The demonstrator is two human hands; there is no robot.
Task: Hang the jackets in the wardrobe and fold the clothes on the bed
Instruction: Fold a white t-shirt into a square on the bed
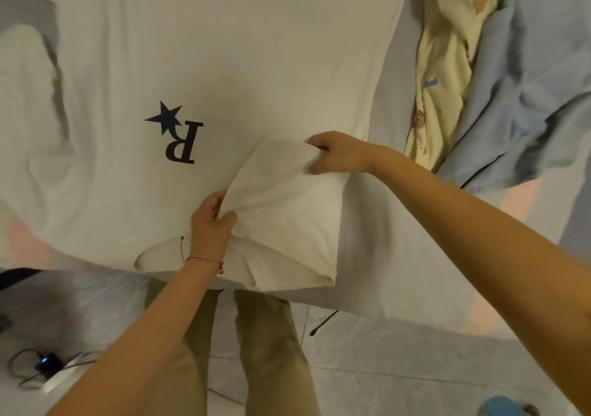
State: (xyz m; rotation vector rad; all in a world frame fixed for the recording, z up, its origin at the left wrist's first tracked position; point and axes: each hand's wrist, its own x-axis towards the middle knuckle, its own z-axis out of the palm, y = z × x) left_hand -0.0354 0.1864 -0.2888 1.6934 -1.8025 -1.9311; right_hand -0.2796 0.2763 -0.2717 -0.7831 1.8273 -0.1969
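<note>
On bed (361,297), both hands (211,223) pinch white T-shirt (224,63).

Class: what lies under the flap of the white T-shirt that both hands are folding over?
The left hand and right hand pinch the flap over the body of the white T-shirt. The bed sheet beneath is hidden there.

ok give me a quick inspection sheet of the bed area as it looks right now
surface: bed sheet, pale, mostly under clothes
job's things: white T-shirt spread flat, star-and-R print up, side flap folded over; yellow printed garment and light blue garment heaped unfolded beside it
clutter: blue object on the floor, unclear what
hands: left hand and right hand each pinch the flap's edge
cables: power strip with leads on the floor; black cable below the bed edge
surroundings: floor pale; person's khaki trousers
</note>
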